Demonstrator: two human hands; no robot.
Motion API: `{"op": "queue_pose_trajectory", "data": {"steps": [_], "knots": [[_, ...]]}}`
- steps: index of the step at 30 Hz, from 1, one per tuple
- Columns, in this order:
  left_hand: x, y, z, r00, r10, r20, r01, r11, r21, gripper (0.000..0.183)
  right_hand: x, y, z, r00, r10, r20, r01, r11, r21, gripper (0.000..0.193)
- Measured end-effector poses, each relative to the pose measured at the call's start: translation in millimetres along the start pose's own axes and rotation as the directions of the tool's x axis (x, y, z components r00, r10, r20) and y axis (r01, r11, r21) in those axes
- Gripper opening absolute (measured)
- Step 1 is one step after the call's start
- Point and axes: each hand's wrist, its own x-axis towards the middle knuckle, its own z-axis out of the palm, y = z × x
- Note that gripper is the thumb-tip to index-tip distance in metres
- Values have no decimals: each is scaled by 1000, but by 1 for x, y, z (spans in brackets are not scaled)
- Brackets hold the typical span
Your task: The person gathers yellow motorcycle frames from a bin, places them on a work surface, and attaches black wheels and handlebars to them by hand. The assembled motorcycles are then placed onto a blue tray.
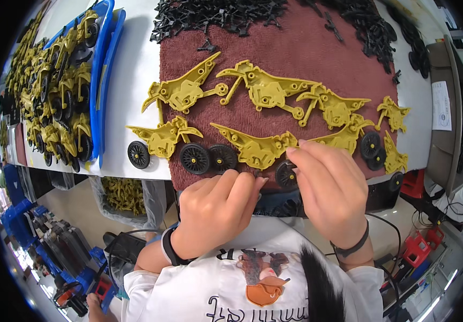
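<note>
Several yellow plastic toy motorcycle body halves lie on a dark red towel (199,126). The near middle body half (255,150) has its right end at the fingertips of my right hand (332,188). That hand is pinched together just above a black spoked wheel (285,174) with a yellow hub; whatever is between its fingers is hidden. My left hand (215,206) is curled closed at the towel's near edge, thumb against forefinger, and I cannot make out what it holds. Beyond its knuckles lie a black wheel (195,158) and another wheel (223,157) overlapping it.
Piles of small black parts (215,19) lie at the far side of the towel. On the left, a blue tray (105,75) holds many yellow-and-black toy motorcycles. Below the table edge stands a lined bin (153,196) of yellow parts. A grey-brown bin (446,59) is at the right.
</note>
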Motion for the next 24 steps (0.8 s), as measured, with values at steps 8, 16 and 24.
{"op": "queue_pose_trajectory", "data": {"steps": [8,16,24], "knots": [[-3,0,4,999,-21,-40,22,1000,22,19,-4,-20,10,970,231,-81,-227,972,58,33],[-4,2,4,999,-39,-27,40,999,35,19,27,-9,-37,903,429,-23,-425,901,90,31],[-4,-1,8,1000,-5,-31,8,996,86,16,76,26,-38,826,340,450,-480,842,244,28]]}}
